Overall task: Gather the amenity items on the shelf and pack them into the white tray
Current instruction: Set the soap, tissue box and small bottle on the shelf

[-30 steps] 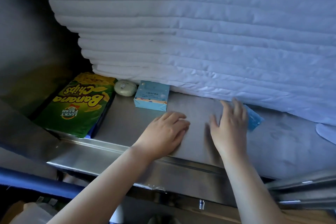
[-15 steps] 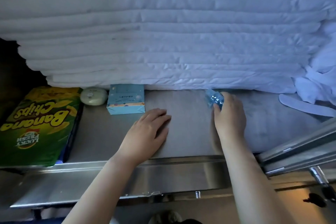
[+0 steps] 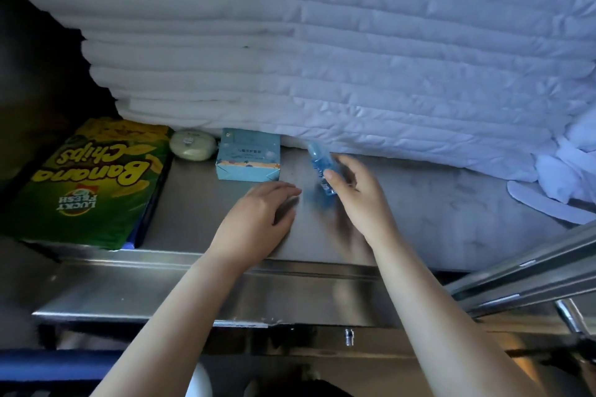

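Note:
On the steel shelf [image 3: 193, 203], my right hand [image 3: 358, 193] pinches a small blue plastic packet [image 3: 319, 167] and holds it just above the surface. Flat on the shelf to its left rests my left hand [image 3: 258, 219], fingers relaxed and empty. A light blue box [image 3: 248, 155] stands behind my left hand against the linen. Left of that box lies a pale round soap [image 3: 193, 145]. The white tray is not in view.
A tall stack of folded white linen [image 3: 322, 42] fills the back of the shelf. A green Banana Chips bag [image 3: 93, 180] lies at the left. White slippers [image 3: 548, 203] lie at the right, beside a slanted metal rail [image 3: 532, 267].
My right hand took hold of the blue packet under the linen edge, lifted it and carried it left toward the box. My left hand stayed resting on the shelf.

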`<state>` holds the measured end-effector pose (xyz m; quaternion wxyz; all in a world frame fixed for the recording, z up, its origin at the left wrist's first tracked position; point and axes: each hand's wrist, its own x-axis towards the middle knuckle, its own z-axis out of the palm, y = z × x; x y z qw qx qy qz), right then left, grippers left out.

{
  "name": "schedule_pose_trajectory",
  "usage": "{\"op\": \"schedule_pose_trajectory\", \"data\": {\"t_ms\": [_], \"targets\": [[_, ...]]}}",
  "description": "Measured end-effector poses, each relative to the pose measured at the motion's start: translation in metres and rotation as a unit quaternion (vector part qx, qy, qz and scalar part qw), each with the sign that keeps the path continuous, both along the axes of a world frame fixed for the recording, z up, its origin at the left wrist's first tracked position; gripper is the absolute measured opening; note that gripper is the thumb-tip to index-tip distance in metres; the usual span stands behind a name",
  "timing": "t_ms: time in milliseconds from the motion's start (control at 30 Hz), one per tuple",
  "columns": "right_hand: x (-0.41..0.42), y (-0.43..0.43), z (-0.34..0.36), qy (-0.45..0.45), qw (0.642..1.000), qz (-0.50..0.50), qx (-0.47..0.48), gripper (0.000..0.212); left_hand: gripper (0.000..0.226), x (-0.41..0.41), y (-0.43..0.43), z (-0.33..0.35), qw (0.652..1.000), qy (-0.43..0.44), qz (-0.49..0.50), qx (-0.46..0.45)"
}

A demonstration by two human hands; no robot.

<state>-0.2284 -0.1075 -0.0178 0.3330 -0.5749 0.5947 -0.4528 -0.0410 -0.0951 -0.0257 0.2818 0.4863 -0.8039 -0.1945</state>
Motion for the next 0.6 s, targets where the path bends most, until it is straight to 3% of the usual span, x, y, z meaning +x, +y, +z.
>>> {"op": "schedule_pose_trajectory", "data": {"t_ms": [200,433,600], "targets": [[0.0042,0.0051,-0.0037,-0.085,0.996,0.027,-0.024,0.018,0.032,-0.0013,0.0009,0.0014,1.0,-0.004,0.014,0.006],[0.0013,0.0026,0.0017,-0.21,0.975,0.067,-0.001,0.022,0.028,-0.0036,0.0011,0.0022,1.0,0.0,0.029,0.007],[-0.0003,0.0056,0.0024,-0.199,0.975,0.094,0.0,0.037,0.027,-0.0055,0.0051,0.0077,0.999,0.0,0.039,0.009]]}}
